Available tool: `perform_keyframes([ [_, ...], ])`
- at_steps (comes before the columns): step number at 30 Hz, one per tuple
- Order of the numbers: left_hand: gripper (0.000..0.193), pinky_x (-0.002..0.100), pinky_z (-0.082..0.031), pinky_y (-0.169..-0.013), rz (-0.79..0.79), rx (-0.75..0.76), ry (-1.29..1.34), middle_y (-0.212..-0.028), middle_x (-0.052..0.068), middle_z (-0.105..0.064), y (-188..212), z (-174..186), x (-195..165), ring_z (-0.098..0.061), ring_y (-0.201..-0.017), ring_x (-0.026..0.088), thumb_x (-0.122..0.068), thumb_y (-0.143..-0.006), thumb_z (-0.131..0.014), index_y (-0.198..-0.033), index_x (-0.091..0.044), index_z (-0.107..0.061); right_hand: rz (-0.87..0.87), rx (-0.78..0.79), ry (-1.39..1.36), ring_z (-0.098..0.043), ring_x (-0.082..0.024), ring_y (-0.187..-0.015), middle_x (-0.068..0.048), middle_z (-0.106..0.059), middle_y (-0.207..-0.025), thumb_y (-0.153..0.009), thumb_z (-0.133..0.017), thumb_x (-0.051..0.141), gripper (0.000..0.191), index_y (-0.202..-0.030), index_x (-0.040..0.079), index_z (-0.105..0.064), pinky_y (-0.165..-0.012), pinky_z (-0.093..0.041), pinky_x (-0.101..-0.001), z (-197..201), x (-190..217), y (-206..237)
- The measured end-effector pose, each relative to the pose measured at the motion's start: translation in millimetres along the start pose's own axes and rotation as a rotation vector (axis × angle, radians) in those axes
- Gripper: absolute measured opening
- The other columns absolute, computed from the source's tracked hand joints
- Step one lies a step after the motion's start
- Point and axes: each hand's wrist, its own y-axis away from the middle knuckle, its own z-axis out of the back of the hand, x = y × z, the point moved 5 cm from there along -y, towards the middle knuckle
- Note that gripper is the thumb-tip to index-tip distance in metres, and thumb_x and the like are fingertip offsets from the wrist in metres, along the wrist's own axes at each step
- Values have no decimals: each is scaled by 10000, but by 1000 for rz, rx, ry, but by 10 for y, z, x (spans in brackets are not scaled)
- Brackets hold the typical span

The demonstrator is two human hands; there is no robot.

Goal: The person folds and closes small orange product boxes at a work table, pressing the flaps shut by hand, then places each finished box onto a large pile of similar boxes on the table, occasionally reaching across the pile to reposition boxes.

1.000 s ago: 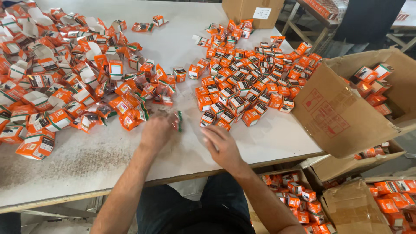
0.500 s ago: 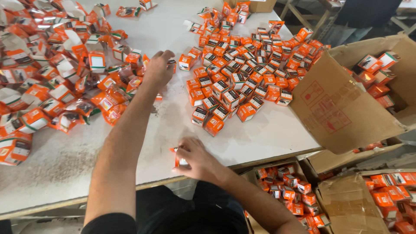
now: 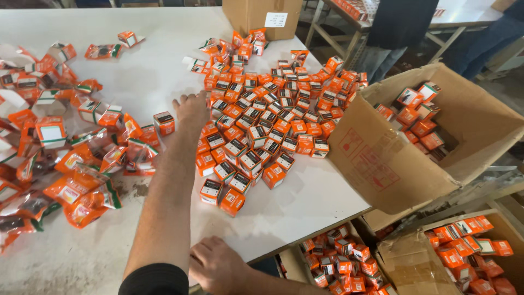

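My left hand (image 3: pixel 192 109) is stretched far out over the white table (image 3: pixel 305 202), palm down with fingers apart, holding nothing. It lies between a single small orange box (image 3: pixel 164 123) on its left and a big heap of small orange boxes (image 3: pixel 262 114) on its right. My right hand (image 3: pixel 217 265) rests palm down at the table's front edge. Whatever lies beneath its palm is hidden.
Flattened orange packets (image 3: pixel 60 158) cover the table's left side. An open cardboard carton (image 3: pixel 382 158) with several orange boxes leans at the right edge. More cartons of boxes (image 3: pixel 469 257) sit on the floor. A closed carton (image 3: pixel 262 16) stands at the back. Another person (image 3: pixel 404 27) stands behind.
My left hand has reached farther out between the two heaps. My right hand, which held a small orange box in the air, has come down flat at the table's front edge.
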Motion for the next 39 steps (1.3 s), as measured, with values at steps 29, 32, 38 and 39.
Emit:
perform_keyframes([
  [29, 728, 547, -441, -1146, -729, -9, 558, -1297, 103, -622, 3574, 1792, 172, -595, -1276, 350, 15, -671, -777, -1348, -146, -561, -775, 14, -1550, -704, -64, -1081, -69, -699, -1295, -1073, -599, 337, 564, -1487, -34, -505, -911, -584, -250, -60, -285, 144],
  [32, 749, 559, -382, -1105, -544, -46, 502, -1316, 100, -608, 3778, 1867, 254, -509, -1316, 391, -2, -604, -777, -1318, -125, -586, -593, 169, -1311, -587, -135, -756, -137, -659, -1065, -955, -737, 344, 674, -1456, -67, -554, -633, -491, -282, 44, -49, 36],
  [38, 468, 517, -340, -970, -336, -265, 153, -1223, -52, -622, 3988, 1662, 491, -488, -1270, 255, -89, -677, -763, -1128, -184, -682, -407, 97, -670, -638, -161, -823, -91, -683, -1185, -873, -787, 320, 679, -1460, 75, -550, -718, -548, -299, 367, 236, -222],
  [39, 421, 520, -339, -960, -345, -262, 71, -1199, -77, -624, 4003, 1593, 525, -484, -1265, 238, -80, -690, -732, -1094, -193, -695, -331, 25, -526, -656, -197, -865, -104, -684, -1178, -876, -796, 317, 649, -1439, 86, -570, -742, -554, -313, 449, 258, -255],
])
